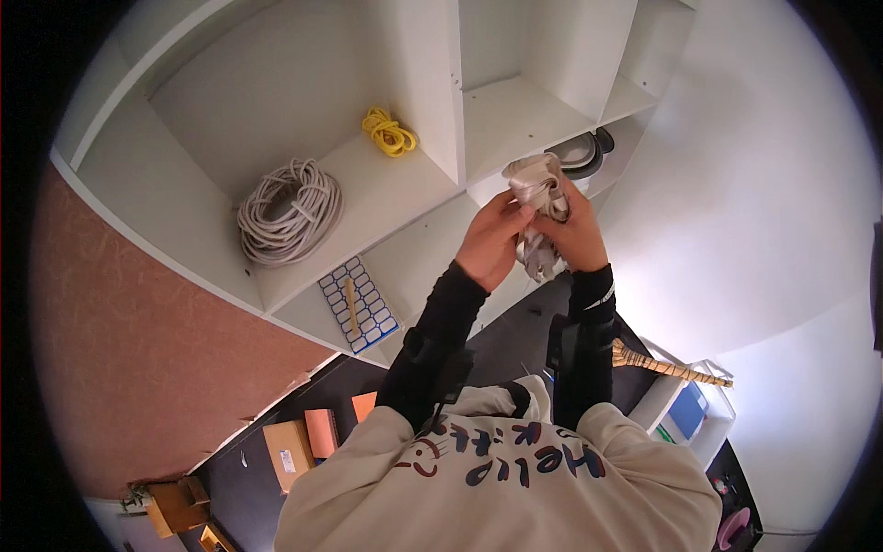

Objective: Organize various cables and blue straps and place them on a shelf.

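Observation:
Both of my hands grip a folded bundle of shiny cream ribbon or webbing (534,177), held up in front of the white shelving unit (386,207). My left hand (491,238) pinches its near side with the thumb on top. Around the right side wraps my right hand (579,231), its fingers partly hidden behind the bundle. A loose end (539,259) of the material hangs below, between my wrists. To the left, a thick coil of white cord (290,214) rests in a shelf compartment. Farther back in that compartment lies a small yellow cord bundle (390,131).
A sheet of blue-bordered labels (359,303) with a thin wooden stick (352,307) lies on a lower shelf. Grey and black dishware (579,153) sits beyond my right hand. Cardboard boxes (288,455) stand on the dark floor; a straw broom (672,366) leans over a white bin-like unit (717,421).

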The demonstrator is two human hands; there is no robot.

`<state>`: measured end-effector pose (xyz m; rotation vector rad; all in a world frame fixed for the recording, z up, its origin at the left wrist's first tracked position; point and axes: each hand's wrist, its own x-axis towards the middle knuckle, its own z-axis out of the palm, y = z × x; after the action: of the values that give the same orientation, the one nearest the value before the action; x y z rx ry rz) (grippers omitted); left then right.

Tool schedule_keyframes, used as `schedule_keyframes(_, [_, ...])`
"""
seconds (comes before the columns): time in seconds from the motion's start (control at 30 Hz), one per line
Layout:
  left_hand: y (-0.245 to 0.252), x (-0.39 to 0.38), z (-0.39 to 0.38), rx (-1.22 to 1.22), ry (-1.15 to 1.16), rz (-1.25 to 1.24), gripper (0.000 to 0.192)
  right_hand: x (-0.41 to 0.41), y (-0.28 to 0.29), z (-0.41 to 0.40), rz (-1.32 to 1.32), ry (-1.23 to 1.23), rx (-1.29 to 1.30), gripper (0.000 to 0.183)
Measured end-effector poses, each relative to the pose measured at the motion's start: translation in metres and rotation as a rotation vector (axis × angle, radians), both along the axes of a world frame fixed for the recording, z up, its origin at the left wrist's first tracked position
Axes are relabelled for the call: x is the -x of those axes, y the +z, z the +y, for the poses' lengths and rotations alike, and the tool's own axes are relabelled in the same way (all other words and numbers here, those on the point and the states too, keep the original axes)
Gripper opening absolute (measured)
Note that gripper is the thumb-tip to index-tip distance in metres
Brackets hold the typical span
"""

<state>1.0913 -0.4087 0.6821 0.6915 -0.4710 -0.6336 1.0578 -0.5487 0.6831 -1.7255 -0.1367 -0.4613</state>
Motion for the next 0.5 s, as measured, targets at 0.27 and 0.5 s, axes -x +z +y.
schedule_keyframes(0.27, [-0.009, -0.008, 0.054, -0.041, -0.063, 0.073, 0.04, -0.129, 0.029, -0.007, -0.002, -0.143, 0.071, 0.063])
schedule_keyframes(0.5, [-0.021, -0.007, 0.078, 0.065, 0.026, 0.14, 0.028, -0.227, 0.023, 0.033, 0.216, -0.204, 0.351, 0.056])
